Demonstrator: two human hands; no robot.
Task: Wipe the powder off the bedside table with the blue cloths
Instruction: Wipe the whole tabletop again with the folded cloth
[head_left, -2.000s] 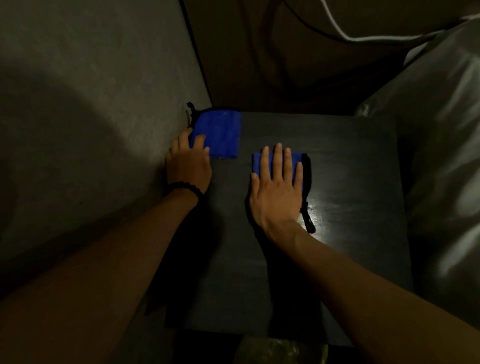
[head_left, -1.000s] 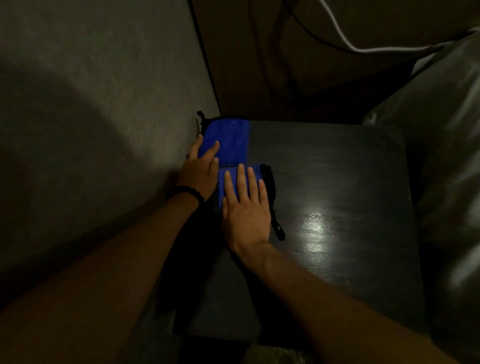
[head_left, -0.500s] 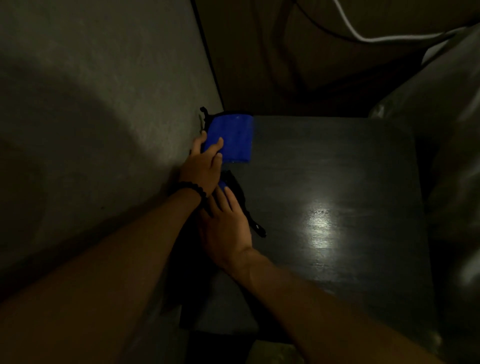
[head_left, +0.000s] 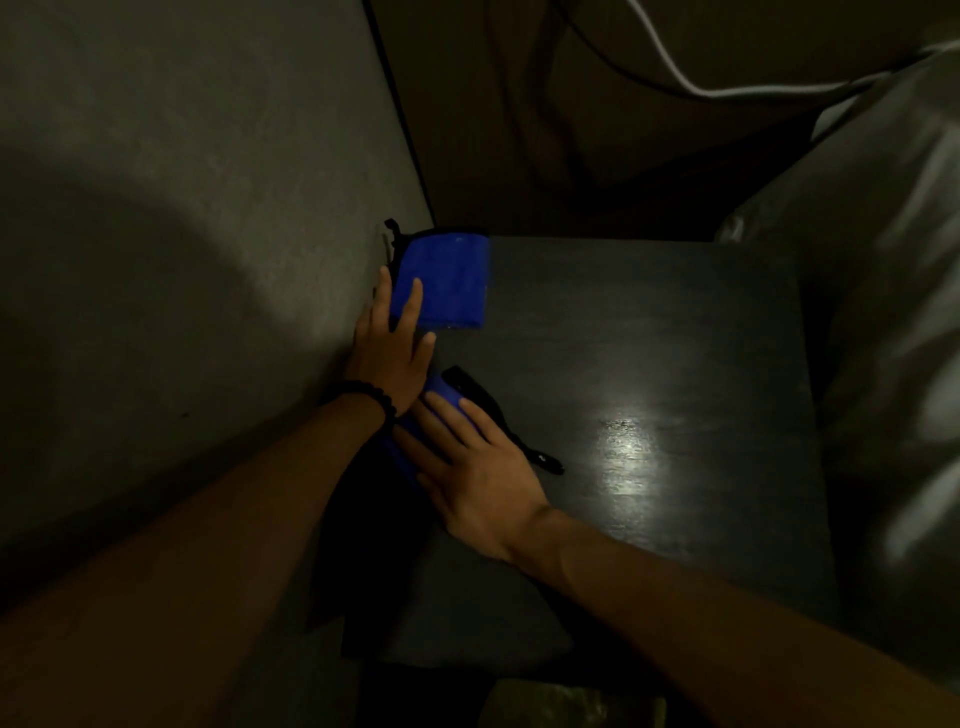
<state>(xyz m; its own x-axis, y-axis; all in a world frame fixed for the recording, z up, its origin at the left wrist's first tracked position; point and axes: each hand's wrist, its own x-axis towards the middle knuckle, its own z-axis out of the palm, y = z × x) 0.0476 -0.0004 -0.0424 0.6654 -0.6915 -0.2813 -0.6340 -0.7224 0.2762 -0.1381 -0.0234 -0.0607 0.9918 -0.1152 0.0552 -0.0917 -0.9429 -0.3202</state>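
Under the flat right fingers (head_left: 447, 415) the cloth (head_left: 441, 389) nears the tabletop (head_left: 649, 322) edge; powder could spill off.

Bedside table (head_left: 649, 364) dark glossy wood; cloths (head_left: 447, 280) plush.

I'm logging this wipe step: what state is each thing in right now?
Far blue cloth: folded flat at the table's far left corner, left hand fingers resting on it.
Near blue cloth: flat, mostly hidden under right hand.
Bedside table: dark top, glare patch; powder not discernible.
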